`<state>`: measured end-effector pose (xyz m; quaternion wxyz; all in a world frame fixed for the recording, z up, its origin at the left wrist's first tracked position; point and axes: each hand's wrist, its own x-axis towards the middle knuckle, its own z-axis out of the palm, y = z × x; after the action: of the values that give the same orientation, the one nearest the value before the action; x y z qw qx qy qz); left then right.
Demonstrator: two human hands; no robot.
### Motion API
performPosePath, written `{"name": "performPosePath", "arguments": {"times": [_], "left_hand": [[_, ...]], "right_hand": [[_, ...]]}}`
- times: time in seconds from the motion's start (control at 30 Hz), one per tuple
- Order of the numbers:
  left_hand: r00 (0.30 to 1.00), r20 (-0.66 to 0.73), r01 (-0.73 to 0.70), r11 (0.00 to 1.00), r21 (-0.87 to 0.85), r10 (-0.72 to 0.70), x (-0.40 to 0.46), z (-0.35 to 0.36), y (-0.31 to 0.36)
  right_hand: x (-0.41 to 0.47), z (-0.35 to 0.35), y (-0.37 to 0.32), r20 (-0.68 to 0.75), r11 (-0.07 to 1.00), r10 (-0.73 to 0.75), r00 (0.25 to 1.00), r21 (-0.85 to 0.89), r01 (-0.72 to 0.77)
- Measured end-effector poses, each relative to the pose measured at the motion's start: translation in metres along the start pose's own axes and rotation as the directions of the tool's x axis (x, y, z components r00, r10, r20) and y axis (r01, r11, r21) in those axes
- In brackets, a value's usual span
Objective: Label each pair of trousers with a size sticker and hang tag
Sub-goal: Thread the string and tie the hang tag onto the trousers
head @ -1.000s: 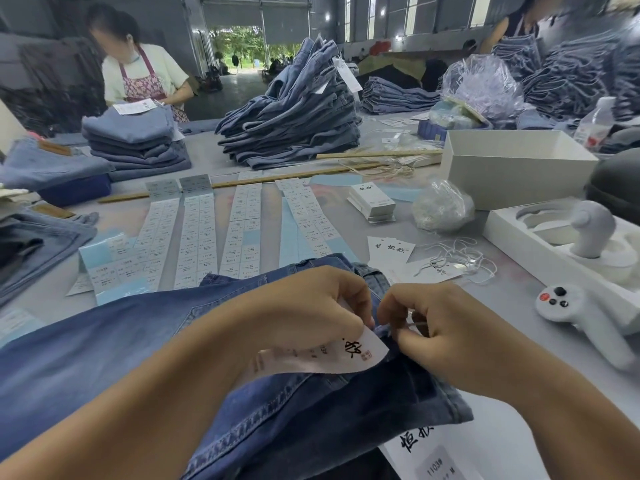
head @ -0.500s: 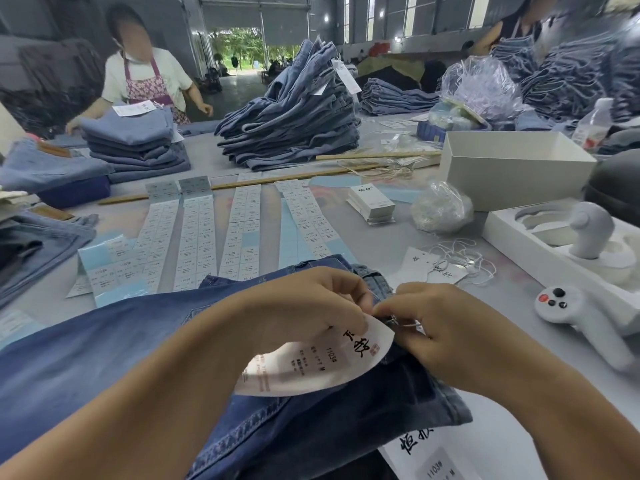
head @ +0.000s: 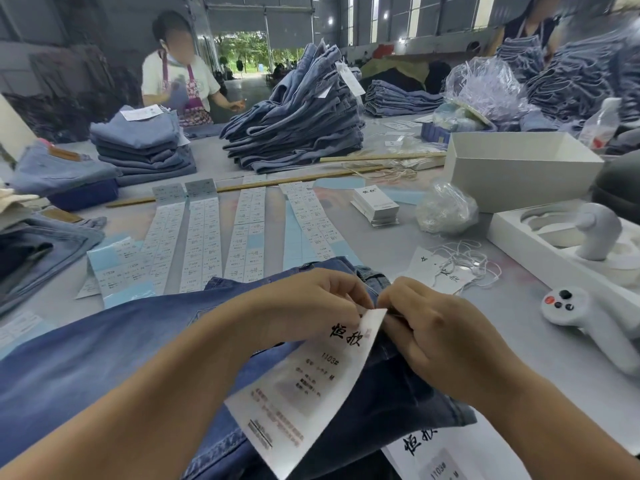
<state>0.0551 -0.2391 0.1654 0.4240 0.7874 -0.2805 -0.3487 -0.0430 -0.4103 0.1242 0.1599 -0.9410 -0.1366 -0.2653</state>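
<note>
While both forearms reach in from the near edge and meet in the middle, the big grey table point(head: 540, 344) carries everything, and right under the hands lies the pair of blue trousers point(head: 114, 351), spread flat, its waistband end tucked beneath the knuckles. Just beyond the fingertips, four long strips of size stickers point(head: 204, 237) run away across the table. Far past them sits a tall pile of folded jeans point(head: 298, 133). Out beyond the right hand there is an open white box point(head: 519, 168), and close to that wrist a white controller point(head: 588, 320) on the table.

Now the hang tag point(head: 311, 386): a white card with black printing, hanging down and toward us from the point where the two hands meet, lying tilted over the denim. The left hand point(head: 311, 306) is knuckles-up, fingers curled tight, pinching the tag's top corner. The right hand point(head: 440, 337) faces it, fingers bent inward, thumb and forefinger pressed together at that same corner against the waistband; what exactly it pinches there is too small to tell. Just past the right hand, a loose tag with white strings point(head: 464, 265) lies on the table, and farther off a small stack of tags point(head: 375, 206).
</note>
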Motion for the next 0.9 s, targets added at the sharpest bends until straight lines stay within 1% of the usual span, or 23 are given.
{"name": "performPosePath", "arguments": {"times": [0.03, 0.1, 0.23, 0.33, 0.43, 0.5, 0.57, 0.67, 0.77, 0.83, 0.9], "left_hand": [[1.0, -0.012, 0.0, 0.999, 0.055, 0.001, 0.001, 0.002, 0.0], [1.0, -0.02, 0.005, 0.997, 0.082, -0.003, 0.001, 0.003, 0.001], [1.0, -0.005, 0.004, 1.0, -0.026, -0.004, 0.001, -0.001, 0.001], [1.0, -0.025, 0.015, 0.998, -0.056, -0.016, 0.002, -0.001, 0.001], [0.998, -0.038, 0.041, 0.991, -0.126, -0.046, 0.004, -0.001, 0.001], [0.998, -0.021, 0.059, 0.981, -0.184, -0.064, 0.006, -0.001, 0.002], [0.997, -0.002, 0.073, 0.977, -0.203, -0.075, 0.007, -0.002, 0.002], [0.998, 0.006, 0.068, 0.974, -0.216, -0.068, 0.008, -0.002, 0.002], [0.998, -0.05, 0.017, 0.98, -0.196, -0.028, 0.008, 0.0, 0.002], [0.993, -0.116, -0.03, 0.982, -0.186, 0.009, 0.009, 0.003, 0.0], [0.988, -0.144, -0.072, 0.984, -0.163, 0.049, 0.01, 0.005, -0.002]], "right_hand": [[0.001, 0.0, 0.0, -0.025, 1.0, -0.018, 1.0, -0.005, 0.018], [0.003, 0.001, 0.001, -0.074, 0.998, -0.055, 0.996, -0.023, 0.053], [0.004, 0.006, 0.003, -0.149, 0.995, -0.098, 0.984, -0.044, 0.093], [0.004, 0.011, 0.006, -0.189, 0.992, -0.125, 0.974, -0.021, 0.123], [0.003, 0.014, 0.008, -0.217, 0.99, -0.137, 0.967, 0.007, 0.142], [0.002, 0.016, 0.009, -0.225, 0.99, -0.122, 0.967, 0.041, 0.134], [0.001, 0.017, 0.01, -0.233, 0.988, -0.089, 0.968, 0.1, 0.115], [-0.002, 0.018, 0.009, -0.238, 0.984, 0.007, 0.971, 0.176, 0.036], [-0.002, 0.017, 0.008, -0.22, 0.977, 0.103, 0.97, 0.204, -0.057], [-0.001, 0.016, 0.009, -0.188, 0.973, 0.113, 0.976, 0.221, -0.07], [0.001, 0.014, 0.009, -0.156, 0.967, 0.101, 0.983, 0.247, -0.06]]}}
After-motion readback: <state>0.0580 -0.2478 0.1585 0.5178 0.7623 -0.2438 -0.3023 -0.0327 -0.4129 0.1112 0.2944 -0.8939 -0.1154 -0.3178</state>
